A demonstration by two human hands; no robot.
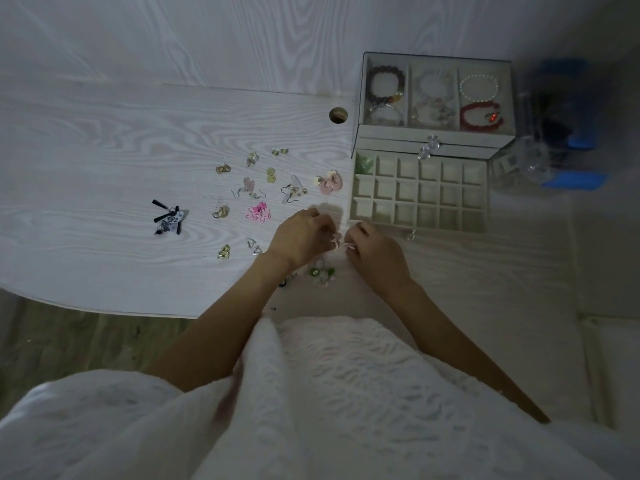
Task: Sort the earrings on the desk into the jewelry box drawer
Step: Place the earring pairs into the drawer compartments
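Several earrings lie scattered on the white desk (104, 161): a pink flower pair (258, 212), a pink heart pair (329, 181), gold ones (223, 169) and a black-and-white tassel pair (169, 218). The jewelry box (433, 140) stands at the right with its gridded drawer (419, 227) pulled out; a green earring (364, 164) sits in the top-left cell. My left hand (300, 237) and my right hand (372, 252) meet just in front of the drawer's left corner, fingers curled, pinching a small pale earring (341, 244) between them. A green-and-white flower earring (322, 272) lies below the hands.
The box's glass top shows bracelets (386, 85) in three compartments. A round cable hole (338, 115) sits left of the box. Clear and blue containers (561, 147) stand right of the box. The desk's front edge (104, 308) runs along the lower left.
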